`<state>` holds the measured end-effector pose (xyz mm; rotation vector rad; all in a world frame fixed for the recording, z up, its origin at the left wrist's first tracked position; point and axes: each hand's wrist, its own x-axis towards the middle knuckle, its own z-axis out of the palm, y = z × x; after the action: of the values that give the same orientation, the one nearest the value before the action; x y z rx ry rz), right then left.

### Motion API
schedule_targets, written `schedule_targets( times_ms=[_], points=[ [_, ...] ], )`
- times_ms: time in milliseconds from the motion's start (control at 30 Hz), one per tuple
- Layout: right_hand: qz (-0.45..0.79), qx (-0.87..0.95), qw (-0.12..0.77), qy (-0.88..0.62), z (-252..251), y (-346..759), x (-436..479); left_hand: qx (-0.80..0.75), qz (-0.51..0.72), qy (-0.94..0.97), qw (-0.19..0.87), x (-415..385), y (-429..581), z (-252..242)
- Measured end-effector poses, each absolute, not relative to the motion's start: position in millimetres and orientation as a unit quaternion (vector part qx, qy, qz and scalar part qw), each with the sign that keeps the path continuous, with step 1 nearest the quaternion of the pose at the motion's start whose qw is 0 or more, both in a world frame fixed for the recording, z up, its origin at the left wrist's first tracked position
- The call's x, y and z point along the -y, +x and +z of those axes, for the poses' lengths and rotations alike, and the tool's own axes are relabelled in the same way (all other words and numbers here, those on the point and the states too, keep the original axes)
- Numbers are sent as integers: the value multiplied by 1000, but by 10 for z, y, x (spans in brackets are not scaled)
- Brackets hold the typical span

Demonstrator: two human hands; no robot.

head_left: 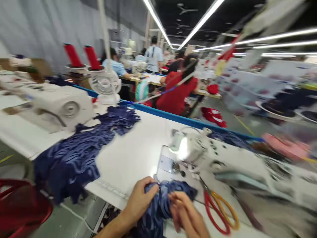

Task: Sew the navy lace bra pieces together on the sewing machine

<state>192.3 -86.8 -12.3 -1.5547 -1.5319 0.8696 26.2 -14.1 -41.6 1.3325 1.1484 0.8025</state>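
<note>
My left hand [140, 200] is closed round a bunched piece of dark blue patterned fabric [162, 203] at the near edge of the white sewing table [138, 148]. My right hand [187, 215] pinches the same fabric from the right, its fingers blurred. Just beyond the fabric stands a white sewing machine [198, 148] with a lit lamp over its needle plate [167, 165].
Scissors with red and yellow handles [220, 210] lie right of my hands. A long pile of blue fabric [81, 148] drapes over the table's left edge. Another sewing machine [49, 102], a small fan [105, 84] and red thread cones [92, 57] stand at left. Seated workers [178, 86] sit behind.
</note>
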Motion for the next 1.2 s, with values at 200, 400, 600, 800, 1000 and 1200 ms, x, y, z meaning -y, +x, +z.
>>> schedule_targets(
  times_ms=[200,400,600,800,1000,1200],
  points=[
    [342,584,360,-642,-239,1777,739,-447,296,490,687,222,245,-392],
    [355,621,321,-621,-220,1807,911,-465,325,516,642,259,218,-458],
    [422,565,333,-626,-240,1757,913,-465,329,505,648,313,277,-454],
    [426,558,332,-630,-288,1781,942,-477,340,512,629,364,299,-460],
    [430,556,339,-625,-331,1782,977,-480,339,534,608,372,341,-404],
    [446,530,353,-629,-371,1775,993,-471,347,550,596,390,366,-417]
  ],
)
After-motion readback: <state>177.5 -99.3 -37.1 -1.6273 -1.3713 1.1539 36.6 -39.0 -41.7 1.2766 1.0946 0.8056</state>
